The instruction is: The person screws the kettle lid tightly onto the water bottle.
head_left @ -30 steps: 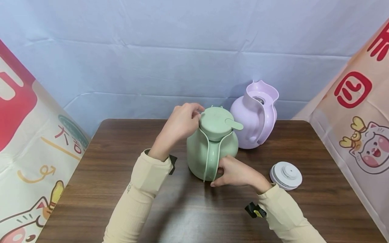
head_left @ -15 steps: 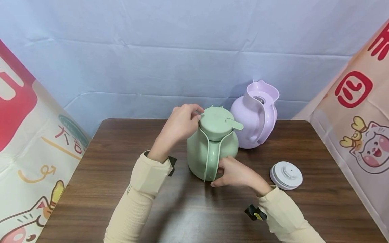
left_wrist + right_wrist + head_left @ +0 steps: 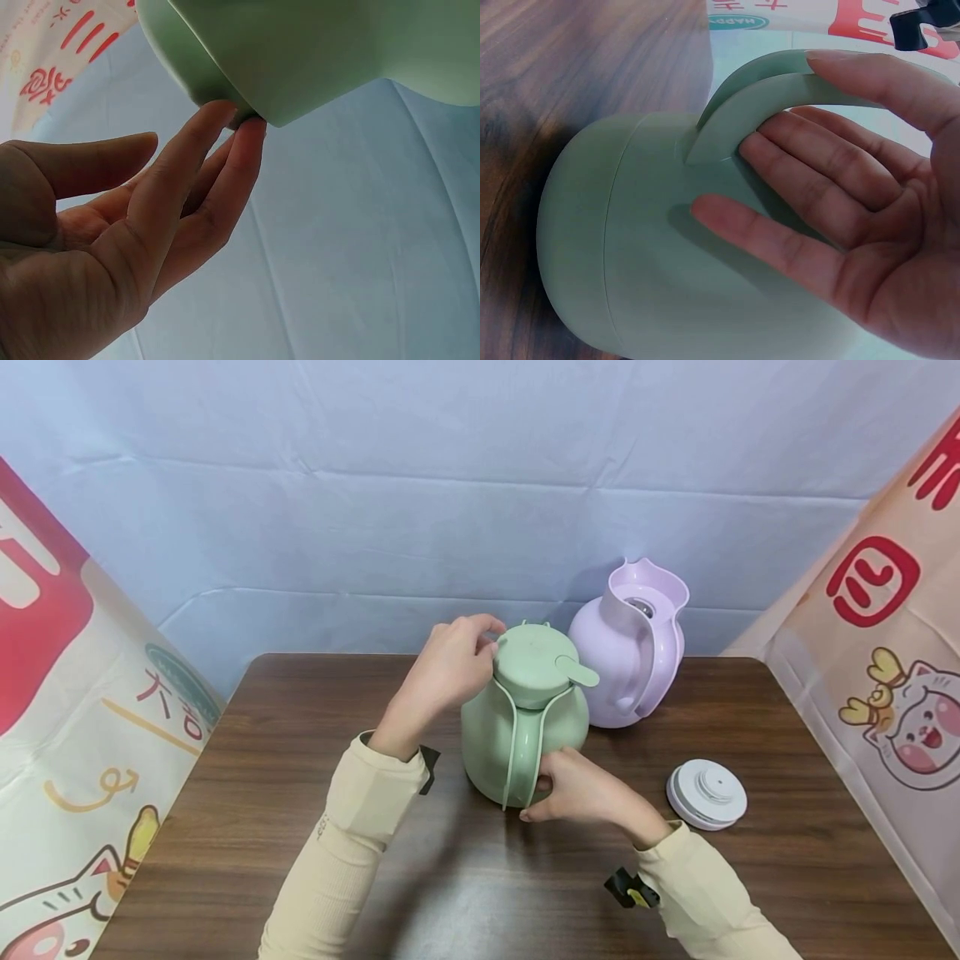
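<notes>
A green thermos jug (image 3: 487, 743) stands upright on the table, its handle facing the person. Its round green lid (image 3: 534, 662) sits in the collar, with a tab pointing right. My left hand (image 3: 448, 662) touches the lid's left edge; in the left wrist view its fingertips (image 3: 217, 112) rest at the rim while the thumb stays apart. My right hand (image 3: 581, 787) holds the lower handle (image 3: 742, 112), thumb on the outside and some fingers through the loop. In the right wrist view, one finger (image 3: 727, 214) lies outside the loop along the jug's body.
A lilac jug (image 3: 600, 668), lidless, stands behind and right of the green one. Nearer on the right lies a round white stepped lid (image 3: 705, 793). A pale blue cloth (image 3: 375, 527) hangs behind the wooden table (image 3: 285, 860), with printed banners at both sides.
The green lid and its tab have shifted very slightly, with my left hand a touch further right. My right hand and the jug's body stay in place.
</notes>
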A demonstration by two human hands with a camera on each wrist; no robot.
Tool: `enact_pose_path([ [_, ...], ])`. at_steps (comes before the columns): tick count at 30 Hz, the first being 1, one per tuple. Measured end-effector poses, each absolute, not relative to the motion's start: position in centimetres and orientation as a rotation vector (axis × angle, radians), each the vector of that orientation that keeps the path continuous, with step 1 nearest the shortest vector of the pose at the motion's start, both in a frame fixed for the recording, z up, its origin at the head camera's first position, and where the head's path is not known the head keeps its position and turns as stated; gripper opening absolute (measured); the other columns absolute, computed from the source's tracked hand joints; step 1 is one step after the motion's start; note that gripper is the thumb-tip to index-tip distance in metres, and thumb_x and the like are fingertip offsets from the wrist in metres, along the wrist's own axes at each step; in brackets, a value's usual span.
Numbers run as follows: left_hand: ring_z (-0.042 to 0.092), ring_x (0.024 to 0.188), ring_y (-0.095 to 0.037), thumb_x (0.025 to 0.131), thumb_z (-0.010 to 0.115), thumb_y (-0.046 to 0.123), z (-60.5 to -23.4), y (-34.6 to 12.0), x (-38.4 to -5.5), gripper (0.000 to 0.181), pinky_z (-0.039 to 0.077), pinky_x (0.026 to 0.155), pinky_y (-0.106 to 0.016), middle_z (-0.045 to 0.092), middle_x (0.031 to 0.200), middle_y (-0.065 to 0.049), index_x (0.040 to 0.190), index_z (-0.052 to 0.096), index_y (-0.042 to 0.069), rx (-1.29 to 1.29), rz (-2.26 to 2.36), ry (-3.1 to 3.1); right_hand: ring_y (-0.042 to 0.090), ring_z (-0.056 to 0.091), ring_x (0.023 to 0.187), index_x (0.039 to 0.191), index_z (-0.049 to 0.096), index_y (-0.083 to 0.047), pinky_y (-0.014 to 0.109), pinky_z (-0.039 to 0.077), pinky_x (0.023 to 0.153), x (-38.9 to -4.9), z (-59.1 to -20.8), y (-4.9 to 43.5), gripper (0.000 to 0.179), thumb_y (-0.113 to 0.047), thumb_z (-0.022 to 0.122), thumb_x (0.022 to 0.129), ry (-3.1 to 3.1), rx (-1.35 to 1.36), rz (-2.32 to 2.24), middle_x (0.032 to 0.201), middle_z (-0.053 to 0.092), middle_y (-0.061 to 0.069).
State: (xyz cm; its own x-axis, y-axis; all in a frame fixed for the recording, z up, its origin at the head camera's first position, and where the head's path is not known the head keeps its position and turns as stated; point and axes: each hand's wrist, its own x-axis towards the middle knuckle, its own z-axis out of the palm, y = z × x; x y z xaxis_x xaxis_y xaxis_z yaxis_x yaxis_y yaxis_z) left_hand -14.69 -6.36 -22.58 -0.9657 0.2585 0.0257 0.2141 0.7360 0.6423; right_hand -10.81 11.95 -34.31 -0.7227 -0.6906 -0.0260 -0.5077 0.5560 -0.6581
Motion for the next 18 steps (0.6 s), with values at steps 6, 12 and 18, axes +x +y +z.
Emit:
enact_pose_path([
  [6,0.056,0.094,-0.019,0.094,0.042,0.009,-22.59,-6.14,-14.90,0.032,0.043,0.076,-0.031,0.063,0.101,-0.007,0.124,0.054,0.008,0.382,1.026,2.867,0.000,0.034,0.056,0.068,0.061,-0.015,0.019,0.033,0.053,-10.76,-34.33,11.93,0.019,-0.010,0.078,0.063,2.503,-0.986,-0.940,0.056,0.037,-0.015],
  [12,0.053,0.078,-0.020,0.095,0.042,0.010,-22.58,-6.01,-15.15,0.032,0.042,0.071,-0.030,0.061,0.086,-0.006,0.125,0.053,0.006,0.388,1.007,2.861,0.000,0.035,0.056,0.069,0.062,-0.015,0.019,0.033,0.054,-10.71,-34.29,11.98,0.018,-0.009,0.078,0.063,2.498,-0.974,-0.952,0.057,0.038,-0.015],
  [18,0.054,0.080,-0.019,0.095,0.042,0.009,-22.55,-5.85,-15.40,0.033,0.041,0.073,-0.029,0.063,0.096,-0.007,0.126,0.052,0.006,0.401,1.005,2.851,0.000,0.033,0.054,0.069,0.061,-0.014,0.019,0.032,0.052,-10.65,-34.25,11.92,0.018,-0.010,0.078,0.063,2.499,-0.955,-0.960,0.055,0.036,-0.015],
])
